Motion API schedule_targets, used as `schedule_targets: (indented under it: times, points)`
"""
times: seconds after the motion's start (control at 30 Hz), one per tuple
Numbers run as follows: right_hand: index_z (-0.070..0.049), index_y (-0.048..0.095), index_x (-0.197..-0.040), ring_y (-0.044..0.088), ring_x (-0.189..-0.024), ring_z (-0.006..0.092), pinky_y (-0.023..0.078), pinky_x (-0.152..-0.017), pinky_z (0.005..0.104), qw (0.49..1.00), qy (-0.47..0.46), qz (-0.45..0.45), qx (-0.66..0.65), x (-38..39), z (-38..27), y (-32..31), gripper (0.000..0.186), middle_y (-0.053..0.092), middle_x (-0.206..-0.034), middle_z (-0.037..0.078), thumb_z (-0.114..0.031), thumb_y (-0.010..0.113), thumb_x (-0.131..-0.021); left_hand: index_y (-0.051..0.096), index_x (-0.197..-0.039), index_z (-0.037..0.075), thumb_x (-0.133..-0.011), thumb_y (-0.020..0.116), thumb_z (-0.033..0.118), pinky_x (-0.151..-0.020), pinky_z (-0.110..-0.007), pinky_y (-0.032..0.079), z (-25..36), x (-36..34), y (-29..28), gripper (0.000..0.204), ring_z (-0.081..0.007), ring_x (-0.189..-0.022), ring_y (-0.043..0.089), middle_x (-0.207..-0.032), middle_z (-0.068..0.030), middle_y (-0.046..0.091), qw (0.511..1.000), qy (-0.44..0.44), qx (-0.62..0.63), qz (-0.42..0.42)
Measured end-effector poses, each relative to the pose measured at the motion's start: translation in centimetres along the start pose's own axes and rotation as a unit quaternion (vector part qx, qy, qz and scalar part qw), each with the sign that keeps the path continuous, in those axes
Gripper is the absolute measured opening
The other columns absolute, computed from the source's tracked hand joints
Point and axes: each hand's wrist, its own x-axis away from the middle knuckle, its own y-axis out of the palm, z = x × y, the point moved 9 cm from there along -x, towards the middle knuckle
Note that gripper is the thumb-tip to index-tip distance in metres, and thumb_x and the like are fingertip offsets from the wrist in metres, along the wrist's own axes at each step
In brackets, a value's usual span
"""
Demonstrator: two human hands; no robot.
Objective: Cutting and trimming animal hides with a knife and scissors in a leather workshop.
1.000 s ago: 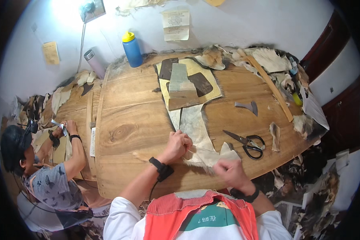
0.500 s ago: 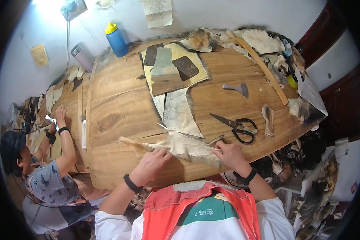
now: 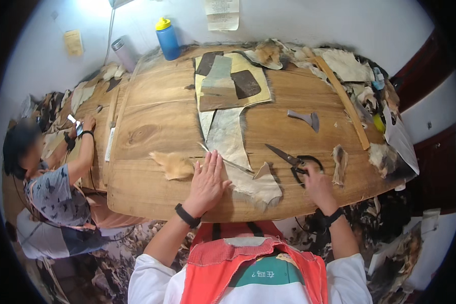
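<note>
Cream-coloured hide [image 3: 261, 189] lies just below the centre of the frame on the wooden worktop [image 3: 157, 104], its left part under the person's left hand [image 3: 211, 180]. That hand is flat, palm down — fingers extended toward the top of the frame — resting on the hide without gripping anything. Its forearm slants up from the lower left. Right of centre, the right hand [image 3: 319, 188] is at the black handles of the scissors [image 3: 283, 154], fingers bent; motion blur means I cannot tell whether they have hold of a loop. The right forearm leans up and leftward from the lower right. The scissors' blades point to the upper left. Orange-tan fur [image 3: 172, 164] lies left of the left hand, and a metal blade [image 3: 306, 120] above the scissors.
</note>
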Motion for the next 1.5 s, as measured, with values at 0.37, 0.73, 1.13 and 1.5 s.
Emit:
schedule_targets:
  times: [0.37,0.73,1.13,1.5]
  points:
    - [-0.002,0.056,-0.129,0.046,-0.053,0.0065,0.037,-0.047,0.0249,0.791,0.028,-0.154,-0.591,-3.4,-14.8,4.9,0.035,0.055,-0.067,-0.001,-0.018,0.057,-0.097,0.021,-0.153,-0.005,-0.087,0.063,0.051,-0.116,-0.058,0.022,1.6,2.0,0.3,0.096,-0.0342,-0.15,0.018,-0.162,-0.0208,0.019,0.998,0.04,-0.004,-0.041]
    - [-0.006,0.063,-0.11,0.035,-0.047,0.0027,0.026,-0.042,0.0206,0.597,0.243,-0.398,-0.653,-1.1,-12.6,12.5,0.018,0.042,-0.06,-0.009,-0.019,0.058,-0.098,0.027,-0.154,0.008,-0.091,0.05,0.062,-0.109,-0.068,0.024,2.5,2.2,0.6,0.087,-0.0384,-0.148,0.023,-0.161,-0.0194,0.021,0.999,0.02,0.007,-0.046]
    - [-0.005,0.048,-0.113,0.065,-0.078,0.0448,0.048,-0.067,0.0517,0.998,0.045,0.007,-0.042,-2.6,0.1,0.5,0.039,0.065,-0.077,0.024,-0.026,0.069,-0.089,0.034,-0.154,0.016,-0.09,0.05,0.064,-0.101,-0.071,0.029,3.7,0.9,0.1,0.082,-0.0399,-0.144,0.027,-0.162,-0.0147,0.022,0.998,-0.024,-0.037,-0.039]
    - [-0.012,0.065,-0.097,0.066,-0.076,0.0355,0.048,-0.068,0.0483,0.96,0.005,-0.004,-0.281,-3.5,-10.8,-2.0,0.013,0.066,-0.077,0.016,-0.022,0.056,-0.095,0.066,-0.111,0.004,-0.079,0.07,-0.001,-0.1,-0.039,0.046,0.3,-3.2,-6.7,0.032,-0.0319,-0.121,0.051,-0.13,-0.0128,0.057,0.949,0.094,0.288,0.08]
